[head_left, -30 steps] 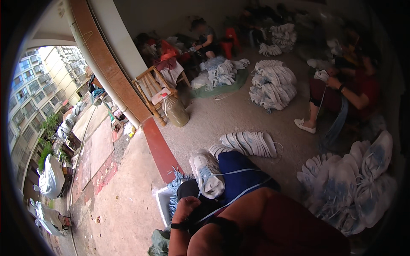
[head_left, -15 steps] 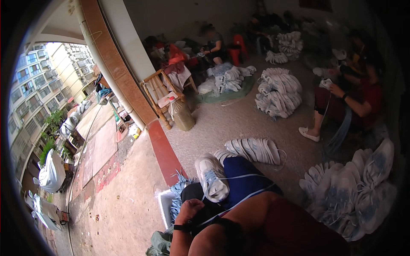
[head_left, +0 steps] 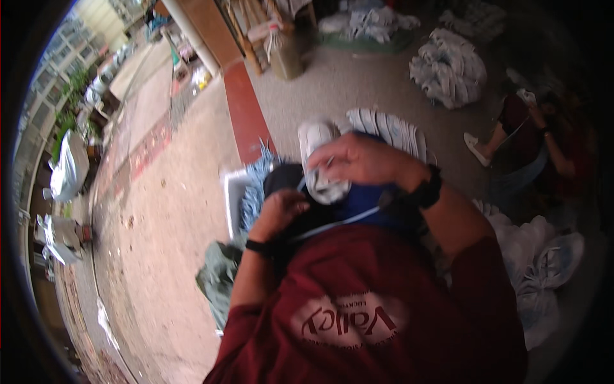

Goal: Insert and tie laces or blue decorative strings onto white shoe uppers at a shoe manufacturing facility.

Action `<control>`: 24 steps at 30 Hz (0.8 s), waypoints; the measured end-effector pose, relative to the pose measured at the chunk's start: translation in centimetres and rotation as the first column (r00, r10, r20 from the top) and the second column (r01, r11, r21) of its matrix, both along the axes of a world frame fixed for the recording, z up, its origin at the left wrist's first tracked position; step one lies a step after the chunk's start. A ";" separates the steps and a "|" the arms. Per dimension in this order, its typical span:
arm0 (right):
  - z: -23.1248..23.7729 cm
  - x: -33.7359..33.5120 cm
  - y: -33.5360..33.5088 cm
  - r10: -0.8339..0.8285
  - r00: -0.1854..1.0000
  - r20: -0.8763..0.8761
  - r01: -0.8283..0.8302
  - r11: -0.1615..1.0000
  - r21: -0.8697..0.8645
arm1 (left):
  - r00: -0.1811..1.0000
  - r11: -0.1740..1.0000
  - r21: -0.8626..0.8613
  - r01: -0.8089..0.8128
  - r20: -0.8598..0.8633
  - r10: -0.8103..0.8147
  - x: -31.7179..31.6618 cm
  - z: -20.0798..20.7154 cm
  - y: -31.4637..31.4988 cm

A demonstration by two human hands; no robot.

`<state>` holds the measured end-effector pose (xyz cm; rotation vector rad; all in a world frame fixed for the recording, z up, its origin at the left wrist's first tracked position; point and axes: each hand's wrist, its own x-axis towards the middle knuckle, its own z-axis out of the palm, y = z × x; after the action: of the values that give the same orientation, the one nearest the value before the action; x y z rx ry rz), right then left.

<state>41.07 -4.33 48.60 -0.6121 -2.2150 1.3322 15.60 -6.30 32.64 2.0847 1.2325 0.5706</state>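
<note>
A white sneaker (head_left: 318,136) rests on my lap, toe pointing away from me. My right hand (head_left: 364,160) is above it, fingers stretched leftward and slightly bent over its opening; motion blurs them. My left hand (head_left: 283,212) is low beside the shoe's near left side, its fingers curled together; what they hold, if anything, is hidden. A pale blue lace (head_left: 339,222) runs across my lap below both hands. To the left, a bundle of blue laces (head_left: 257,182) hangs over a white box (head_left: 234,203).
A row of nested white shoes (head_left: 390,130) lies beyond my lap. More white shoes (head_left: 540,256) are heaped at right, with another pile (head_left: 448,67) farther off. A seated person (head_left: 550,128) works at far right. A capped jug (head_left: 283,57) stands by a bamboo chair (head_left: 246,38).
The view has tilted down toward my lap. My right hand has come into sight over the shoe, while my left stays by the shoe's left side. The lace across my lap hangs lower.
</note>
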 end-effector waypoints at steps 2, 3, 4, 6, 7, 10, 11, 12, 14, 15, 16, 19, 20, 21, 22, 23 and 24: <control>-7.1 2.6 2.9 -0.283 0.911 0.300 0.183 0.930 0.319 | 0.999 0.991 0.136 -0.014 0.040 0.008 1.4 1.5 0.6; -10.4 3.6 3.7 -0.403 0.852 0.335 0.194 0.837 0.512 | 0.998 0.983 0.180 -0.041 0.064 0.030 1.9 1.4 1.0; -13.0 4.0 4.0 -0.386 0.852 0.353 0.178 0.848 0.499 | 0.996 0.983 0.171 -0.060 0.082 0.047 2.1 0.7 1.4; -15.4 3.7 3.4 -0.577 0.807 0.128 0.441 0.732 0.520 | 0.990 0.988 0.144 -0.064 0.135 0.044 2.7 0.2 1.5; -16.3 3.8 3.6 -0.569 0.811 0.138 0.432 0.740 0.515 | 0.983 0.989 0.137 -0.056 0.181 0.031 3.0 0.1 1.6; -15.7 1.9 3.6 -0.544 0.823 0.165 0.485 0.823 0.294 | 0.980 0.945 0.270 -0.186 0.116 0.160 3.0 -0.2 2.0; -15.7 1.7 3.8 -0.510 0.829 0.230 0.452 0.853 0.262 | 0.960 0.875 0.395 -0.279 0.090 0.266 3.3 0.0 2.1; -15.6 1.6 4.0 -0.472 0.832 0.291 0.420 0.879 0.227 | 0.929 0.868 0.330 -0.370 0.129 0.346 3.4 0.4 2.2; -15.1 1.5 4.1 -0.484 0.809 0.332 0.407 0.870 0.278 | 0.935 0.841 0.411 -0.351 0.111 0.336 3.9 0.8 2.9; -14.9 1.3 4.1 -0.498 0.785 0.368 0.390 0.859 0.331 | 0.941 0.807 0.492 -0.327 0.091 0.326 4.2 0.9 3.3; -14.9 1.2 4.1 -0.493 0.787 0.371 0.383 0.862 0.331 | 0.943 0.796 0.514 -0.320 0.091 0.320 4.6 0.1 4.0; -14.3 0.9 4.2 -0.566 0.709 0.422 0.317 0.789 0.526 | 0.983 0.912 0.386 -0.138 -0.056 0.172 4.8 -1.1 5.6; -14.0 0.7 4.1 -0.612 0.703 0.363 0.294 0.714 0.635 | 0.971 0.908 0.418 -0.025 -0.204 0.121 5.1 0.4 5.6; -13.7 0.6 4.0 -0.649 0.699 0.299 0.269 0.627 0.731 | 0.972 0.908 0.418 -0.030 -0.201 0.125 4.9 -0.1 6.1; -13.5 0.6 4.2 -0.645 0.702 0.302 0.263 0.628 0.732 | 0.982 0.876 0.475 -0.084 -0.110 0.154 4.7 -1.0 6.8; -13.4 0.8 4.3 -0.679 0.664 0.313 0.272 0.610 0.745 | 0.985 0.840 0.524 -0.139 -0.018 0.174 4.8 -0.5 6.8; -13.4 1.0 4.4 -0.710 0.626 0.323 0.280 0.591 0.757 | 0.984 0.840 0.523 -0.143 -0.015 0.178 4.8 0.0 6.6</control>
<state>42.09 0.08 35.23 -1.4179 -2.4232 -0.0339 20.42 0.31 32.63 2.4665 1.4153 1.0188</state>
